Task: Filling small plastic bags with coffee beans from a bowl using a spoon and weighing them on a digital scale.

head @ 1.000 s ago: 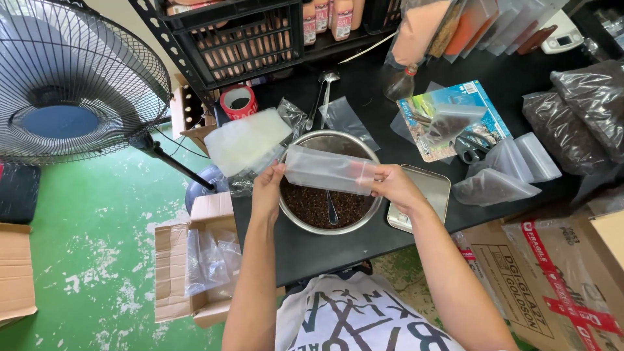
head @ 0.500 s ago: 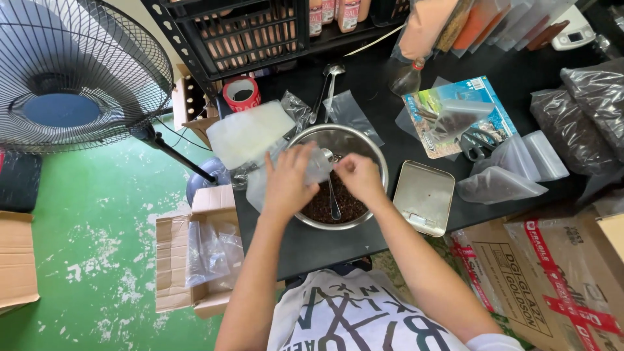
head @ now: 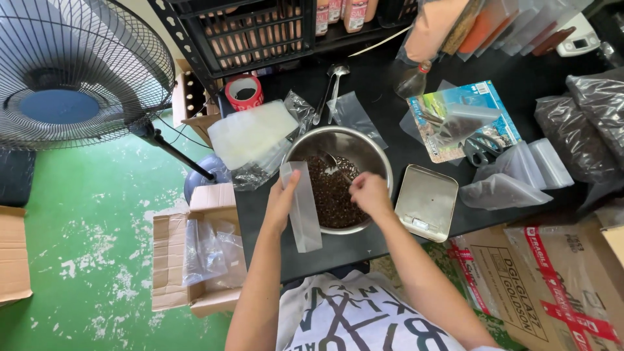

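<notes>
Seen from the head camera: a black table (head: pixel 312 253) above a worn green floor (head: pixel 97 260), with a standing fan (head: pixel 71 71) at left and a dark crate (head: pixel 250 32) on shelving behind. At centre, a steel bowl (head: pixel 374 153) holding dark beans (head: pixel 331 195), a spoon (head: pixel 331 166) resting inside. Left hand (head: pixel 281 205) closed around a clear plastic bag (head: pixel 301 208), held upright just beside the bowl's left rim, mouth toward the top. Right hand (head: pixel 369 194) over the beans, fingers curled loosely near the spoon handle; whether actually gripping it, cannot tell. Beside the bowl on the right, a small metal tray (head: pixel 426 201); further right, more clear bags (head: pixel 520 166) and scissors (head: pixel 480 149); behind, a roll of red tape (head: pixel 243 91). Best handled, by judgement, with the bag's mouth kept open and close over the bowl, so that spilled beans fall back inside.
</notes>
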